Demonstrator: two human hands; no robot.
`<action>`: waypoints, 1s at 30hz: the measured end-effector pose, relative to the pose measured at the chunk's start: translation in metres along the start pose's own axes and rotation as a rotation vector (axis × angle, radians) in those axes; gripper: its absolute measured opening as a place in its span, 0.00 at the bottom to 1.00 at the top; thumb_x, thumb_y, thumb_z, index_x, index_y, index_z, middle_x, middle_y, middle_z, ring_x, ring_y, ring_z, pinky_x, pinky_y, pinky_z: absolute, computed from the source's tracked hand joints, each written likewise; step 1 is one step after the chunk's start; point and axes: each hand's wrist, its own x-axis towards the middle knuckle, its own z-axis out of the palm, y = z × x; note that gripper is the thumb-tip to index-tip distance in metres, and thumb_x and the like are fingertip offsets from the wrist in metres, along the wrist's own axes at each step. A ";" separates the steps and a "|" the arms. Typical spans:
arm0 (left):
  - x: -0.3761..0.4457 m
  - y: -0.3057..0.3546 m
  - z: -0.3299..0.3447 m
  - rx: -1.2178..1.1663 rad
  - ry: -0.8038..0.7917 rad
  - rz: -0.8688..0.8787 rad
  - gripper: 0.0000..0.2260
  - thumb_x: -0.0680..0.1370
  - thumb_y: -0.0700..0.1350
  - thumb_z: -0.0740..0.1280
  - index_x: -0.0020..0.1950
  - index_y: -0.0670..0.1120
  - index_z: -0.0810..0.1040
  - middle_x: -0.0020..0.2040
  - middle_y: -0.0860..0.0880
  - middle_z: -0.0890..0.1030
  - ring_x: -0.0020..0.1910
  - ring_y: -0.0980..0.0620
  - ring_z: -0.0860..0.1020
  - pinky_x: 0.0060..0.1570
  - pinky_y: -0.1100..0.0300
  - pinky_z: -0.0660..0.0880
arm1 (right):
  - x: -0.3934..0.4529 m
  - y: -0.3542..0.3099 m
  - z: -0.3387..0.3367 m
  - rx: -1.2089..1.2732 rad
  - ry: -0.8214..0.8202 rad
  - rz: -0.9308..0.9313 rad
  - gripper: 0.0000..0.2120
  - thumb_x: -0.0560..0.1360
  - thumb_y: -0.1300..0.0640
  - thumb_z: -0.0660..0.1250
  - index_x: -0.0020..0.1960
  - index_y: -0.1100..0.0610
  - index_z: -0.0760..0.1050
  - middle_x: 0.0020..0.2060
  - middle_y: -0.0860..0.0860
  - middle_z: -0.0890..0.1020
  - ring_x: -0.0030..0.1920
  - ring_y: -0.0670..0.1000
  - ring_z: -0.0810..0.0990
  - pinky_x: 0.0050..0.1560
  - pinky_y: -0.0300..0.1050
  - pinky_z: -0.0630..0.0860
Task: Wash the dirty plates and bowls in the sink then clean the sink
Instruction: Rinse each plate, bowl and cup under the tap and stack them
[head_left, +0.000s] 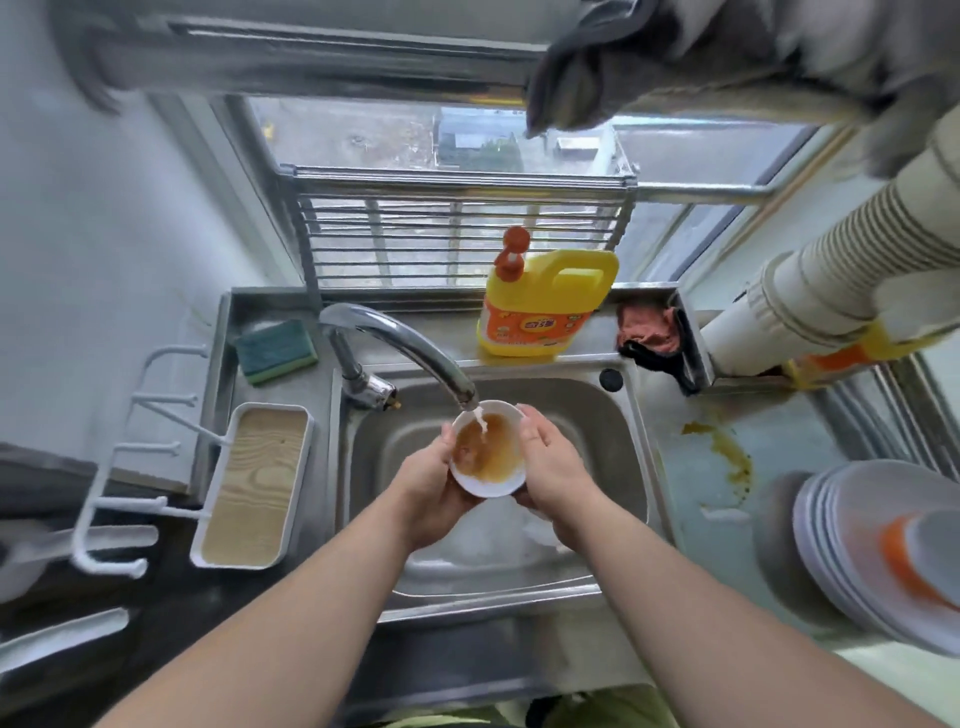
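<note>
Early stage. Left hand (427, 480) and right hand (551, 467), each grip clamped on the small white bowl (487, 447) of brown residue, hold it under the running chrome tap (400, 345) over the steel sink (613, 415). Stacked white plates (852, 530) wait at the desk's right edge; sink uncleaned.

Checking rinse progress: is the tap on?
On: water streams from the curved chrome tap into the small white bowl of brown residue.

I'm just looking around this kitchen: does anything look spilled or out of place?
Yes. A yellow-brown smear lies on the counter right of the sink, like spilled sauce. The bowl held under the tap is dirty too, as expected.
</note>
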 end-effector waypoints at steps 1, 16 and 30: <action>-0.001 0.003 0.001 -0.017 -0.028 0.030 0.22 0.87 0.57 0.57 0.72 0.44 0.78 0.67 0.42 0.83 0.65 0.42 0.81 0.69 0.41 0.76 | -0.001 -0.002 0.001 0.004 0.009 0.001 0.17 0.86 0.41 0.55 0.73 0.37 0.72 0.61 0.50 0.83 0.44 0.50 0.79 0.34 0.42 0.77; -0.022 0.051 -0.044 0.541 0.042 0.438 0.23 0.65 0.61 0.78 0.59 0.66 0.79 0.57 0.44 0.78 0.51 0.48 0.82 0.47 0.60 0.80 | 0.010 -0.032 0.059 0.160 -0.085 0.303 0.18 0.74 0.43 0.73 0.59 0.50 0.83 0.49 0.52 0.89 0.49 0.55 0.88 0.55 0.51 0.85; 0.005 -0.003 -0.036 -0.425 0.030 -0.481 0.40 0.78 0.74 0.60 0.72 0.41 0.78 0.55 0.44 0.82 0.44 0.53 0.81 0.29 0.51 0.84 | 0.020 -0.019 0.037 -0.125 0.012 0.077 0.22 0.84 0.39 0.61 0.62 0.55 0.81 0.58 0.53 0.84 0.56 0.53 0.81 0.60 0.50 0.77</action>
